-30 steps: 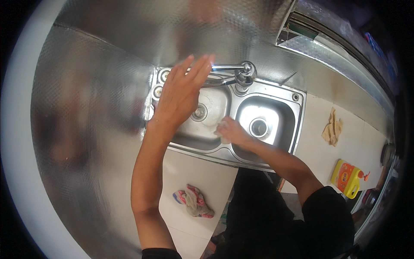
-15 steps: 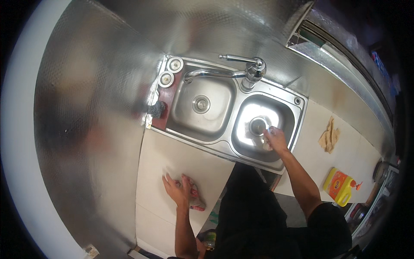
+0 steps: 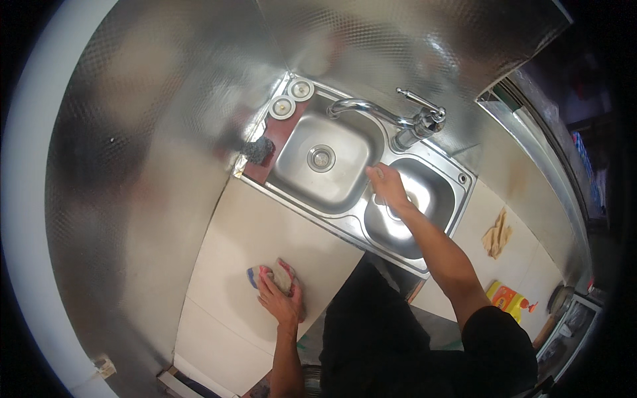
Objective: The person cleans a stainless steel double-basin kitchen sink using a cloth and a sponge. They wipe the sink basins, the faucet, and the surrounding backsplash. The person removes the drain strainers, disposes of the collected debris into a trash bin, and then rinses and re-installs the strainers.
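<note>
On the countertop left of my body, my left hand (image 3: pixel 280 305) grips a bunched greyish cloth (image 3: pixel 284 280) with red and blue patches. My right hand (image 3: pixel 390 188) is closed over the divider of a steel double sink (image 3: pixel 355 223), its fingertips near the left basin's edge. Whatever is in its fingers is too small to make out. The left basin (image 3: pixel 298 169) has a round drain strainer (image 3: pixel 321 158) in its floor. My right hand and forearm partly cover the right basin (image 3: pixel 438 189). Above the divider stands a chrome faucet (image 3: pixel 415 129), its spout over the left basin.
Two round drain plugs (image 3: pixel 283 107) and a dark scouring pad (image 3: pixel 260 150) sit on the sink's reddish left ledge. Right of the sink lie a tan rag (image 3: pixel 496 233) and a yellow pump bottle (image 3: pixel 505 298). Metallic-lined walls (image 3: pixel 152 132) rise behind and left.
My right hand has moved from inside the right basin up and left to the divider. My left hand, loosely over the cloth before, now grips it. The view has shifted.
</note>
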Motion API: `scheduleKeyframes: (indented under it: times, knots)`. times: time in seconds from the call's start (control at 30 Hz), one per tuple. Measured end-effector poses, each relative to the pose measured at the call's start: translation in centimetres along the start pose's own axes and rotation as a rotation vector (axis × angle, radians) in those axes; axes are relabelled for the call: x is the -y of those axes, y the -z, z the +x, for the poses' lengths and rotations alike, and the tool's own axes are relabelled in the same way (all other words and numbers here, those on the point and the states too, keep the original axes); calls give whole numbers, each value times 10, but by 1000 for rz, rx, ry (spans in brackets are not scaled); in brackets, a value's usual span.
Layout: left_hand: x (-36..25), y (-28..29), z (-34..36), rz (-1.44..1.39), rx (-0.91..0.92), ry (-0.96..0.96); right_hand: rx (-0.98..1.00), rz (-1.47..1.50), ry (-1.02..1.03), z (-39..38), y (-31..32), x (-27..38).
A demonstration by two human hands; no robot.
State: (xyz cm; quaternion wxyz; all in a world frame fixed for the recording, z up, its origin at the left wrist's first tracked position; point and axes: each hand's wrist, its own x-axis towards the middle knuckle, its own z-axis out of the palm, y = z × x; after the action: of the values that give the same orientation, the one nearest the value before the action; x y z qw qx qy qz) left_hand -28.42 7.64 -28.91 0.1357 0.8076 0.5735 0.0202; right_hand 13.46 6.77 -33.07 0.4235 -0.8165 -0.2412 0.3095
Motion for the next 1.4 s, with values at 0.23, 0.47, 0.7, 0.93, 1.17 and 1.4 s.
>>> scheduleKeyframes:
  times: [0.23,0.47,0.7,0.93,1.17,1.4]
  knots:
    - [-35,-24,122,-323,-167,-10,403,-152,-99,37,-33,9]
    - [-51,-103,202,-115,-298,93,933,-468,-104,62,-129,-16]
    - [-52,-105,206,-67,-285,138,862,-78,-207,107,-239,-73]
    - [-59,-104,213,-83,-223,137,429,-158,22,168,-206,-90]
    - [-63,-99,215,-78,-262,135,1109,-645,72,130,-194,-95]
    - [-60,-106,215,-49,-263,125,389,-480,-73,136,-179,-79]
